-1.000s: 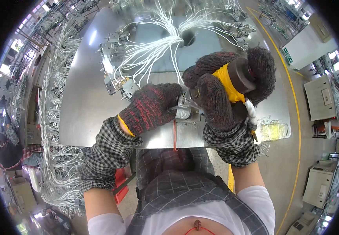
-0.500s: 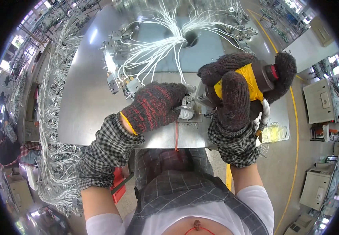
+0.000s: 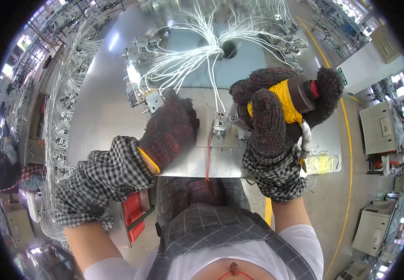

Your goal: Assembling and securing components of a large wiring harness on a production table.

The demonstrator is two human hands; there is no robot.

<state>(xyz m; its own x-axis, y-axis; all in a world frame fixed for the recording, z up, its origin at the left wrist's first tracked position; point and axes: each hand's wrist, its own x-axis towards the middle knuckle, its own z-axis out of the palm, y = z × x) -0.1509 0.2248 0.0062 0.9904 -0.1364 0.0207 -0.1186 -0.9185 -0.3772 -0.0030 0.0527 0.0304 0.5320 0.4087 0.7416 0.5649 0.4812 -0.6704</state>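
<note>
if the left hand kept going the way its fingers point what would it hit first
Most likely the small metal connector blocks at the ends of the white wires, just beyond the left hand; depth is unclear.

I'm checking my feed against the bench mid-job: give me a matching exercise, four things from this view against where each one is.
Things:
1. left hand
2. right hand
3. small connector block
4. red bin

Places:
A. wrapped around a yellow-and-dark power tool
B. below the table edge, by the left forearm
C. resting on the metal table, left of the block
D. on the plate, at the tool's tip, white wires above it

Pairs: 1-C, 2-A, 3-D, 4-B
</note>
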